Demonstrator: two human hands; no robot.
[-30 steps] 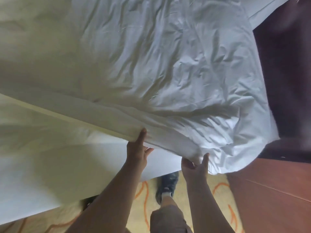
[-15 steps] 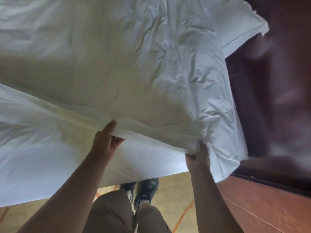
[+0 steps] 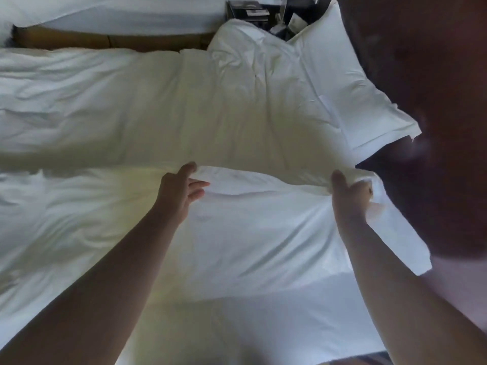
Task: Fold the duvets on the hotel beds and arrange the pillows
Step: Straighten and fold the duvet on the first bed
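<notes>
On the white hotel bed (image 3: 263,320) before us, the white duvet (image 3: 131,114) lies spread, its near edge folded over. Our left hand (image 3: 179,191) and right hand (image 3: 347,198) each pinch that edge. A pillow (image 3: 337,83) lies beyond, at the right.

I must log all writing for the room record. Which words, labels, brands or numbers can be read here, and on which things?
None can be read.
duvet, pillow: plain white, no print or tag visible.
dark items on the nightstand: any print is too blurred and small to read.
</notes>
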